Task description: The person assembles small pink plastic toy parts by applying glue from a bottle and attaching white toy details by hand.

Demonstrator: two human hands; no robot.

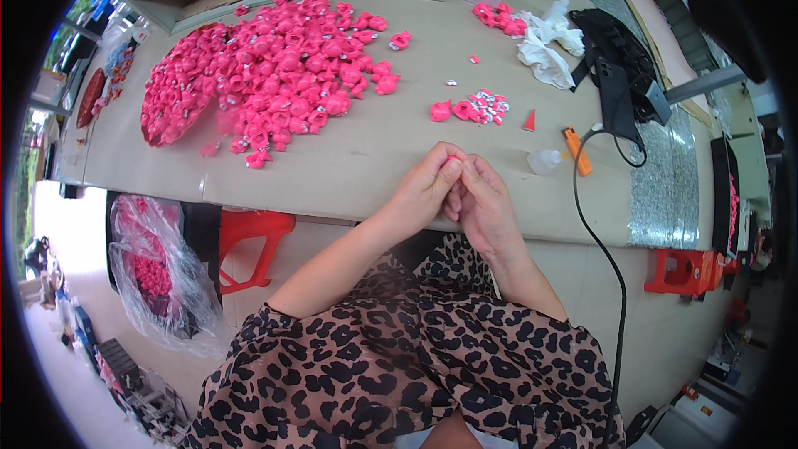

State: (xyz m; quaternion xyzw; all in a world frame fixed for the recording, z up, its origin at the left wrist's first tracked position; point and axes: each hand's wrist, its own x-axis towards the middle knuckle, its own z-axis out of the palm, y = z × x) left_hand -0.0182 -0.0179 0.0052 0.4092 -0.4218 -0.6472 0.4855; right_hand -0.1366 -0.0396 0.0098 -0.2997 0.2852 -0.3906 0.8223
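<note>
Near the table's front edge, my left hand (430, 180) and my right hand (485, 199) meet, thumbs and fingertips pressed together. Between them a bit of a small pink plastic piece (451, 159) shows; the fingers hide the rest. Just beyond my hands lie a few loose pink pieces (440, 111) beside a little heap of silvery-white parts (490, 106). To the left spreads a large pile of small pink molded figures (299, 66), some with silvery bits on them. A small white squeeze bottle (544, 162) is to the right of my hands.
An orange cutter-like tool (577, 151) and a red triangular piece (529, 120) lie to the right. Behind are crumpled white tissues (549, 46), a black bag (623, 58) and a phone (617, 96). A black cable (594, 237) crosses the table edge. A plastic-lined bin (154, 266) stands lower left.
</note>
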